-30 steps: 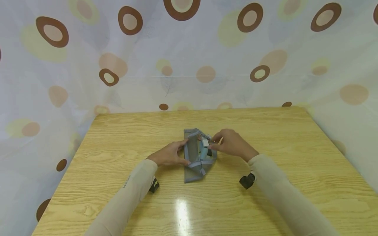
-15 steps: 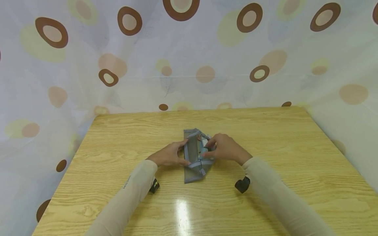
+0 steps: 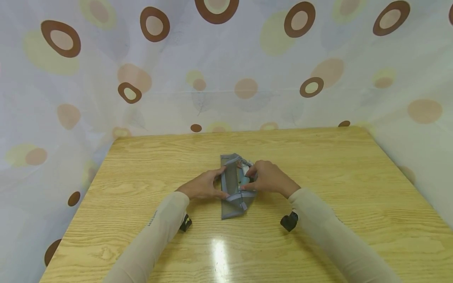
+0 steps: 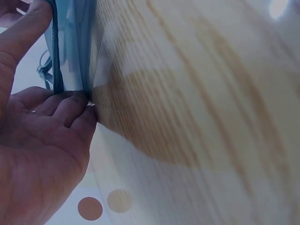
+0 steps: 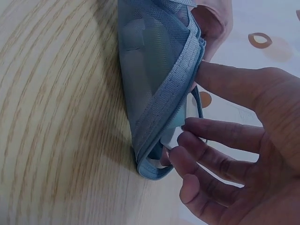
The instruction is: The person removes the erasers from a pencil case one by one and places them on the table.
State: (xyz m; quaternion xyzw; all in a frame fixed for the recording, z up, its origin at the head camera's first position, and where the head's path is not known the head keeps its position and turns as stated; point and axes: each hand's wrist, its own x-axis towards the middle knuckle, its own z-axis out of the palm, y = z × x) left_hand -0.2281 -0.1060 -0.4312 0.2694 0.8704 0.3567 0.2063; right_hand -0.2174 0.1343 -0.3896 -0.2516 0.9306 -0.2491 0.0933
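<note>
A grey-blue mesh zip pouch (image 3: 231, 208) lies on the table with its zipped mouth open. My left hand (image 3: 204, 184) grips its left side, thumb at the near part and fingers at the far part of the rim. My right hand (image 3: 270, 179) reaches into the mouth from the right, thumb and fingertips on either side of a light blue thing (image 3: 245, 181). A small white thing (image 5: 173, 137) shows at its fingertips in the right wrist view. Its thumb tip is hidden behind the zip edge, so I cannot tell whether it grips anything.
Through the mesh in the right wrist view show a pale ridged strip (image 5: 157, 54) and a whitish thing (image 5: 135, 35). The wooden table (image 3: 159, 157) meets a patterned curtain (image 3: 226, 106) at its back and sides.
My right hand has moved left and slightly nearer, from the pouch's right rim into its mouth, then nearly stopped. The left hand and the pouch have stayed in place.
</note>
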